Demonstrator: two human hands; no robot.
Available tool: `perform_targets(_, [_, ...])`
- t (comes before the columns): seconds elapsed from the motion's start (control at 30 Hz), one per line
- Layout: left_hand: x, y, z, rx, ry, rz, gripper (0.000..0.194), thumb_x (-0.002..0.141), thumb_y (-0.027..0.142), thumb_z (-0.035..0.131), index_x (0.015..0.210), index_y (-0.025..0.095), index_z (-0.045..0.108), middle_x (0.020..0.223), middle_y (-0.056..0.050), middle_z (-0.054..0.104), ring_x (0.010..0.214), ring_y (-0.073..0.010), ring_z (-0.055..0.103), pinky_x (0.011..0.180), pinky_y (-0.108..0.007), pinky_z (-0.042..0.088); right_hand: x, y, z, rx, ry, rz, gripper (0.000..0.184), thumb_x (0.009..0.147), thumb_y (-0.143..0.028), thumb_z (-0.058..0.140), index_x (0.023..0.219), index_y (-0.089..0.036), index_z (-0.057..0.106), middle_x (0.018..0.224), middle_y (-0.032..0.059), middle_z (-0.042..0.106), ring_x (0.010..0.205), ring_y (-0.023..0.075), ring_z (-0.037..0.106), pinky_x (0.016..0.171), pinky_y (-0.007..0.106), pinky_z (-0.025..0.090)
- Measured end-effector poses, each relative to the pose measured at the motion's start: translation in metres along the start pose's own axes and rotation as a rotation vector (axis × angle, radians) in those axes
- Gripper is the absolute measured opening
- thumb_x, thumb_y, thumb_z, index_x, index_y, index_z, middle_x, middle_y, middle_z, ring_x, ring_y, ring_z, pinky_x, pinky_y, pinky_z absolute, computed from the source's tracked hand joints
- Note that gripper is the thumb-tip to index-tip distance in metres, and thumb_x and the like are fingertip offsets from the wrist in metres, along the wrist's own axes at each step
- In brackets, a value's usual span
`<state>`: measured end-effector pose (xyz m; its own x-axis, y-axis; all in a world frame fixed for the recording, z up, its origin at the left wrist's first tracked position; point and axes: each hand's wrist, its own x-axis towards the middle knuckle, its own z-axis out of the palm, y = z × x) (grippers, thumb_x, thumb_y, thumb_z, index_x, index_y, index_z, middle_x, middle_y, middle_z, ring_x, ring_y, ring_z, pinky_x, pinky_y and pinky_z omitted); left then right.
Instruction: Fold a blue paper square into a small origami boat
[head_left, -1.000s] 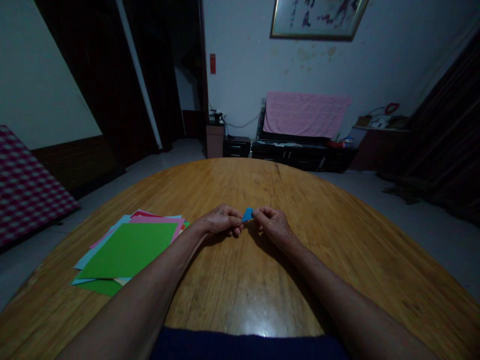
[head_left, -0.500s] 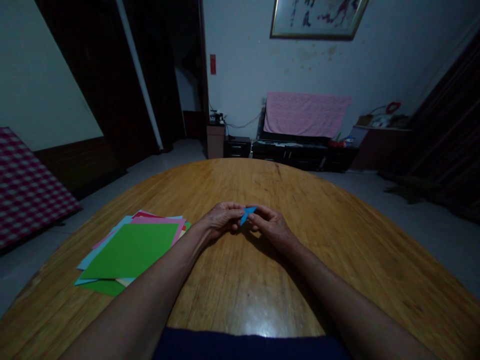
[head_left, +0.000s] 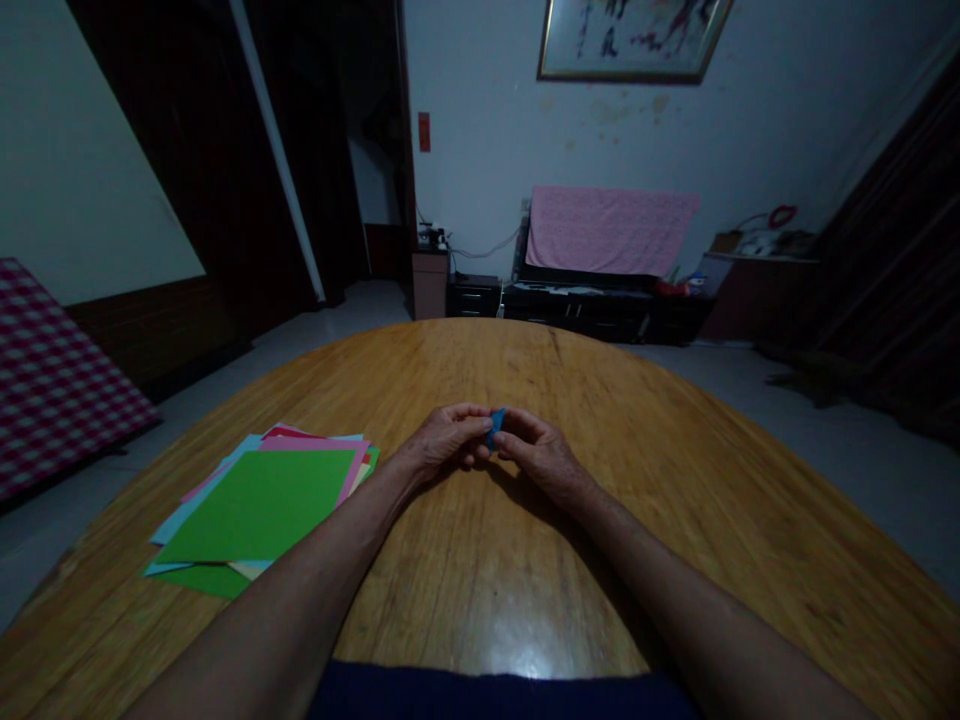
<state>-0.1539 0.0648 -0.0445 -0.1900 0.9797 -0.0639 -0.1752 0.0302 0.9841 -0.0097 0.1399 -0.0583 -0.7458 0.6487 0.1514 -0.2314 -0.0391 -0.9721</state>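
Note:
A small folded piece of blue paper [head_left: 496,426] is pinched between my two hands, just above the middle of the table. My left hand [head_left: 454,437] grips its left side, thumb on top and the other fingers curled beneath. From the right, my right hand [head_left: 541,452] closes on it with thumb and forefinger. Fingers cover most of the paper, so its full shape is hidden. Left of my left forearm lies a loose stack of coloured paper sheets [head_left: 259,505], a green one uppermost, with pink, light blue and red edges sticking out.
The round wooden table [head_left: 480,560] spreads out around my arms. Beyond its far edge stands a low black cabinet [head_left: 592,310], with a pink cloth [head_left: 609,230] draped over something on it. A checkered cloth [head_left: 60,390] hangs at the left.
The blue paper shows less of itself now and looks narrower and more upright between the fingers. My hands have drawn slightly closer together; the paper stack has stayed put.

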Motion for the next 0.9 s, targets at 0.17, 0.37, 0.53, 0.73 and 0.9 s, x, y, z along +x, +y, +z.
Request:
perform_targets(0.17, [-0.003, 0.001, 0.007, -0.016, 0.041, 0.019, 0.033, 0.069, 0.028, 0.073, 0.095, 0.013, 0.06, 0.062, -0.001, 0.062, 0.049, -0.0079, 0.055, 0.048, -0.019, 0.042, 0.005, 0.007, -0.004, -0.071, 0.051, -0.063, 0.026, 0.067, -0.029, 0.075, 0.091, -0.023, 0.064, 0.084, 0.0004, 0.065, 0.073, 0.0138, 0.059, 0.072, 0.032, 0.046])
perform_targets(0.37, [-0.004, 0.004, 0.013, 0.046, 0.115, 0.034, 0.024, 0.069, 0.025, 0.071, 0.086, 0.015, 0.058, 0.06, 0.002, 0.058, 0.05, -0.0068, 0.052, 0.051, -0.02, 0.041, 0.006, 0.007, -0.006, -0.113, 0.054, -0.078, 0.025, 0.068, -0.03, 0.074, 0.089, -0.022, 0.062, 0.087, 0.0017, 0.066, 0.078, 0.0155, 0.061, 0.075, 0.033, 0.047])
perform_targets(0.53, [-0.004, 0.003, 0.009, 0.142, 0.092, 0.06, 0.02, 0.07, 0.028, 0.068, 0.082, 0.015, 0.059, 0.064, 0.001, 0.059, 0.054, -0.0077, 0.052, 0.053, -0.021, 0.039, 0.006, 0.007, -0.007, -0.128, 0.022, -0.082, 0.024, 0.068, -0.029, 0.073, 0.089, -0.022, 0.063, 0.088, 0.0021, 0.066, 0.079, 0.0159, 0.061, 0.075, 0.033, 0.046])
perform_targets(0.73, [-0.006, 0.004, 0.008, 0.211, 0.067, 0.101, 0.018, 0.072, 0.032, 0.066, 0.079, 0.015, 0.062, 0.063, 0.001, 0.056, 0.054, -0.008, 0.049, 0.052, -0.022, 0.035, 0.004, 0.003, -0.005, -0.102, 0.045, -0.011, 0.024, 0.068, -0.027, 0.072, 0.089, -0.021, 0.063, 0.085, 0.0025, 0.067, 0.076, 0.0154, 0.061, 0.072, 0.032, 0.045])
perform_targets(0.9, [-0.007, 0.002, 0.008, 0.207, 0.049, 0.125, 0.017, 0.073, 0.031, 0.063, 0.077, 0.015, 0.063, 0.064, 0.0, 0.057, 0.055, -0.0081, 0.049, 0.053, -0.022, 0.035, 0.003, 0.0, -0.002, -0.102, 0.064, 0.013, 0.023, 0.067, -0.027, 0.072, 0.088, -0.021, 0.064, 0.083, 0.0026, 0.067, 0.075, 0.0161, 0.062, 0.072, 0.032, 0.045])
